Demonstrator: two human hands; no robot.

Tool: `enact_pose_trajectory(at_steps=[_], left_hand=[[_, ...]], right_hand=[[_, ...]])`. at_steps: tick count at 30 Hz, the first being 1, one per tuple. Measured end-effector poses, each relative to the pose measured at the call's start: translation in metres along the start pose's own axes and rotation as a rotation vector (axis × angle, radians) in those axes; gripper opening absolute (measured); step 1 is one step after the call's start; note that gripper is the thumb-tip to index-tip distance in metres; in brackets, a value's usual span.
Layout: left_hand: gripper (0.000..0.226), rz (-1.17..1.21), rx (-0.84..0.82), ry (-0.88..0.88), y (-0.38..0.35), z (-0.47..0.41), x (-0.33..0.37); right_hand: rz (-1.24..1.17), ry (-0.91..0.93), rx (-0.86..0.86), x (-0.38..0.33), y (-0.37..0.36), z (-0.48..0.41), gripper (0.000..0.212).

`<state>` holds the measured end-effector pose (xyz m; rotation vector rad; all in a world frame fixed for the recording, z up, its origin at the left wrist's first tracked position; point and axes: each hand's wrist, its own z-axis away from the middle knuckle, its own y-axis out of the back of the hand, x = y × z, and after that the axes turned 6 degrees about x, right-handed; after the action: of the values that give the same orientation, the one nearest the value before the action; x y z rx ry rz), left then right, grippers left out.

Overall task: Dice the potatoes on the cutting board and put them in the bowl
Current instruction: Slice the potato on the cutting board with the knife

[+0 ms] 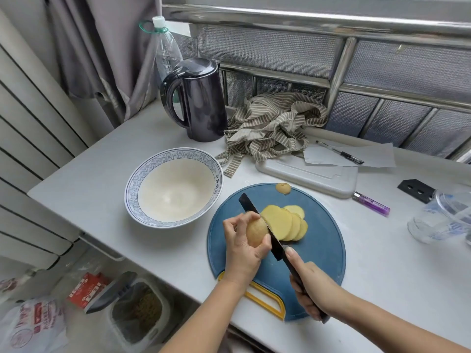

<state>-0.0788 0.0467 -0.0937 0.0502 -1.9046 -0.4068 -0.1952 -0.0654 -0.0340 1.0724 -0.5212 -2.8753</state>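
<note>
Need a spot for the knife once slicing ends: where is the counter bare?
Bare counter lies left of the bowl toward the kettle, and right of the blue cutting board before the clear container. Crowded behind the board: striped cloth, white board, lighter.

A blue cutting board (318,250) with a yellow handle rim carries pale yellow slices (280,221) and a tan-skinned potato (256,231), crossed by a black knife (276,247). Left of the board, a white bowl (142,179) wears a blue wave-patterned band. Behind the board are a glossy black kettle (201,103) and a beige-and-white striped cloth (270,123). To the board's right lies a purple lighter (370,203).
</note>
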Motion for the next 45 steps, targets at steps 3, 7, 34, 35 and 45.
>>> enact_pose_trajectory(at_steps=[3, 7, 34, 35, 45], left_hand=[[0.041, 0.003, -0.012, 0.012, 0.001, 0.000, 0.001], [0.042, -0.011, -0.029, -0.027, -0.001, 0.002, 0.001], [0.038, 0.031, -0.067, 0.140, 0.013, -0.016, 0.004], [0.038, 0.031, -0.062, 0.142, 0.013, -0.018, 0.004], [0.041, 0.041, -0.087, 0.172, 0.013, -0.017, 0.006]], right_hand=[[0.015, -0.002, -0.020, -0.003, 0.000, 0.001, 0.067], [-0.034, -0.050, -0.081, -0.015, 0.013, 0.006, 0.065], [-0.051, 0.025, 0.066, 0.003, -0.031, -0.010, 0.066], [-0.063, 0.029, 0.064, 0.002, -0.032, -0.011, 0.066], [-0.080, 0.006, 0.036, 0.000, -0.027, -0.012, 0.066]])
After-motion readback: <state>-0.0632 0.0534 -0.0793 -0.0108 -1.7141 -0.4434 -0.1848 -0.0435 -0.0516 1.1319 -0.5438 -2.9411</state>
